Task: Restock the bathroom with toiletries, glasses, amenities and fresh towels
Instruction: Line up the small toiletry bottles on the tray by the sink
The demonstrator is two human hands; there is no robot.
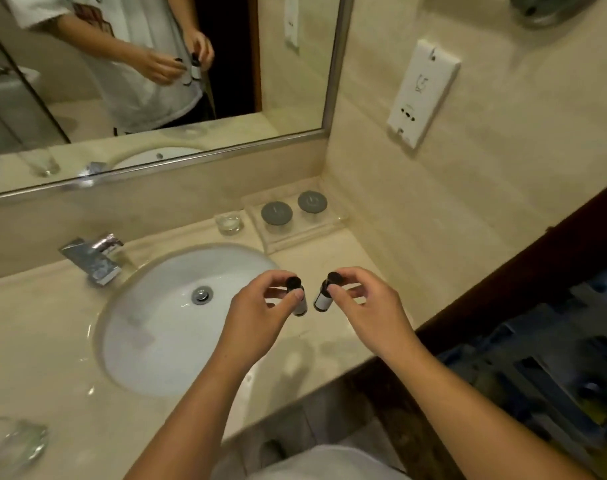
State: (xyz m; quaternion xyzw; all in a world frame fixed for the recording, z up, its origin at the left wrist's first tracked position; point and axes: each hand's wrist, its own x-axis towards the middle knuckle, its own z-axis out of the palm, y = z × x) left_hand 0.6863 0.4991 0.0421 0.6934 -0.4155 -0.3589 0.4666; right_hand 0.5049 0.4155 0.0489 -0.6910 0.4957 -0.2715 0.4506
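Left bottle (297, 301), small and dark, with black round cap and white label, pinched near the neck between thumb and fingertips of the left hand (257, 304). Right bottle (322, 301), of the same kind, pinched the same way by the right hand (371, 304). Both hands narrow, each curled on its one bottle, with nothing else in them. Both bottles in the air above the beige stone counter (45, 323), just right of the white oval basin (149, 341), near each other but apart. Long axes close to upright, caps on top, bases free below the fingers and leaning a little toward each other.

Straight ahead of both hands, in the back corner of the counter against the wall: a clear plastic tray (305, 239) with two glass jars with grey round lids (276, 213) in its back part. Front strip of the tray seemingly bare, so probably the place for the bottles. Neither hand clearly nearer; left bottle perhaps more in line with the middle of the tray.

Calls, most likely, for a reach forward and a setting down base first, in front of the jars. Small round glass dish (228, 223) just left of the tray, to be avoided.
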